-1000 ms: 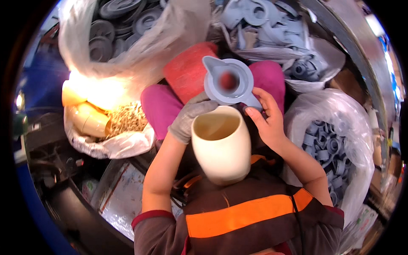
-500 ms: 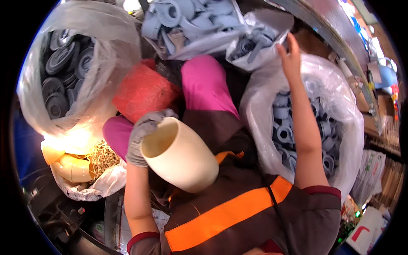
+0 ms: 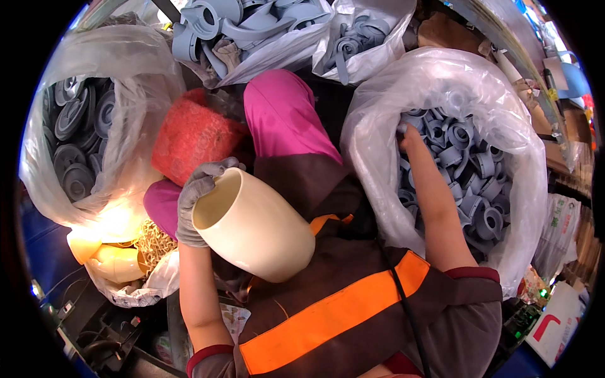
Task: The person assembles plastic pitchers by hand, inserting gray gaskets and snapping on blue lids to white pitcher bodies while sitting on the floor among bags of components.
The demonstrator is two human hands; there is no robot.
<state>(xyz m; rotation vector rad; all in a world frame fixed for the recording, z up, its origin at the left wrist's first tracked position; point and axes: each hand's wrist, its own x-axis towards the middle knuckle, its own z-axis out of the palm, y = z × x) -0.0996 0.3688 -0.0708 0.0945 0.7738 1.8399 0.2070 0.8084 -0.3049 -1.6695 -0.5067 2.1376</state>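
Observation:
My left hand (image 3: 196, 205), in a grey glove, grips a cream-coloured, rounded plastic container (image 3: 268, 230) by its rim. The container lies tilted against my lap, its wide mouth facing up and left. My bare right hand (image 3: 408, 137) reaches into the large clear plastic bag (image 3: 372, 170) on the right, at the inner left side of its mouth. Many grey plastic ring-shaped parts (image 3: 485, 220) fill that bag. The fingers of this hand point down among the parts and are mostly hidden, so I cannot see whether they hold one.
A red fuzzy block (image 3: 195, 135) rests beside my knee. Another plastic bag (image 3: 145, 82) at left holds dark grey round lids (image 3: 79, 179). Below it, a small bag contains yellow pieces (image 3: 120, 263) and tan fasteners (image 3: 157, 242). Ahead are white bags of grey parts (image 3: 252, 28).
My right hand has come down and back from above the small white bag into the large bag on the right. My left hand still holds the cream container. The whole view has shifted slightly.

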